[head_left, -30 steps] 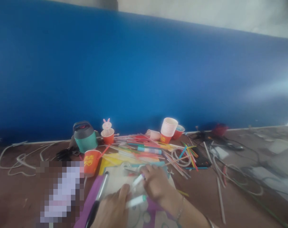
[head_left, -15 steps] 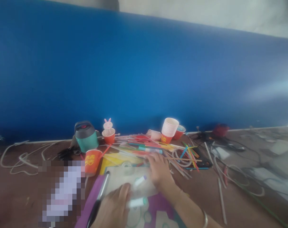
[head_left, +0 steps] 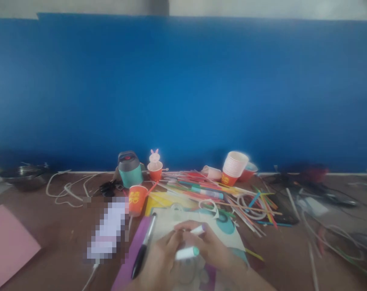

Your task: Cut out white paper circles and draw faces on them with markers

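Observation:
Two white markers, one with a purple end [head_left: 200, 229] and one with a green end [head_left: 187, 253], stick out from my left hand [head_left: 159, 256], which is closed around them. My right hand [head_left: 213, 246] is bent in against it, fingertips meeting the left fingers; anything pinched there is hidden. Both hands are over a pale sheet [head_left: 163, 222] with teal round shapes, on top of purple paper [head_left: 125, 266]. A silver-and-black pen [head_left: 143, 247] lies left of my left hand. A white curled strip [head_left: 212, 207] lies beyond my hands.
Colourful sticks [head_left: 198, 182] are strewn behind the sheet. An orange paper cup [head_left: 137, 201], a teal flask [head_left: 131, 176], a cup with a rabbit figure [head_left: 155, 169] and stacked cups [head_left: 233, 167] stand further back. Cables [head_left: 334, 242] run at right; pink paper [head_left: 10, 248] lies left.
My right hand has drawn back from the sticks at the sheet's far edge to my left hand. The left hand keeps the markers. The view has turned left, bringing the pink paper into sight.

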`<state>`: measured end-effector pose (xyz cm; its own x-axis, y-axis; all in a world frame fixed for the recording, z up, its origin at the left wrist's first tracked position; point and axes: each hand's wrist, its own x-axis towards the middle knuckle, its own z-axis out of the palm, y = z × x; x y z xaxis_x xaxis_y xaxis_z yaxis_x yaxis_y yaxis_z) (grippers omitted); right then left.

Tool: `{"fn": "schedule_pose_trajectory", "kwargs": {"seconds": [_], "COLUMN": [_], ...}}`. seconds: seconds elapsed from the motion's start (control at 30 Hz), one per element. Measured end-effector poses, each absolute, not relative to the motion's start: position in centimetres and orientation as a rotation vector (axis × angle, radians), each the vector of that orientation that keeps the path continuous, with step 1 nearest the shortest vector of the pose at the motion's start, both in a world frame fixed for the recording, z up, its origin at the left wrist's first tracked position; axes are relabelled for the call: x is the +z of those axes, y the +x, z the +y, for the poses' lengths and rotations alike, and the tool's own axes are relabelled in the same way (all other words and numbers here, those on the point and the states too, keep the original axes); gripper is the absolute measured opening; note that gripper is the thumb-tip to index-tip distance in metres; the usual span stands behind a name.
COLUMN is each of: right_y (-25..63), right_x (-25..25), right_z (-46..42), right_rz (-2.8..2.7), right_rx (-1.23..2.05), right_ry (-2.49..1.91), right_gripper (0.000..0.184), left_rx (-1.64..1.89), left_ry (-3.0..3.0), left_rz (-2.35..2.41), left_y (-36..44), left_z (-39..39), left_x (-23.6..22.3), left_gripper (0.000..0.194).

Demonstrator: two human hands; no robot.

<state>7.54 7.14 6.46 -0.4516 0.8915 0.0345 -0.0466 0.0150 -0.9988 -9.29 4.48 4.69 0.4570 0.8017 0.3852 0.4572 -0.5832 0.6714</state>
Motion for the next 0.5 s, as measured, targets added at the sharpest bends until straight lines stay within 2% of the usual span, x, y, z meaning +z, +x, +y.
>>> {"fn": "schedule_pose_trajectory", "kwargs": {"seconds": [0.1,0.17,0.27,0.33,0.43,0.5], "right_y": [7.4,7.4,7.2,7.3,8.4,9.8], "right_x": [6.1,6.2,6.5,6.8,7.8,8.8], "right_z": [6.8,6.4,5.9,6.2,7.9,9.7], "right_rz": [-1.569,-1.658,-1.749,-1.763,-1.454,-1.031], "right_rx": [1.503,1.325,1.056,1.100,1.355,1.395], "right_ry": [-0.935,-1.030,-1.107,-1.036,-0.864,-0.799], "right_gripper": [0.037,0.034,0.026,0.026,0.046,0.052], "left_rx": [0.926,0.914,0.941,0.970,1.116,1.189], "left_ry": [2.262,2.288,2.298,2.226,1.860,1.571], "left_rz": [1.016,0.987,0.956,1.031,1.311,1.526], "left_y": [-8.8,-8.7,-8.9,-9.2,-9.6,-9.8], "left_z": [4.1,3.9,3.8,4.1,4.8,5.3], "left_x": [5.5,5.5,4.7,4.0,3.3,3.1], "left_gripper": [0.046,0.038,0.038,0.031,0.021,0.031]}}
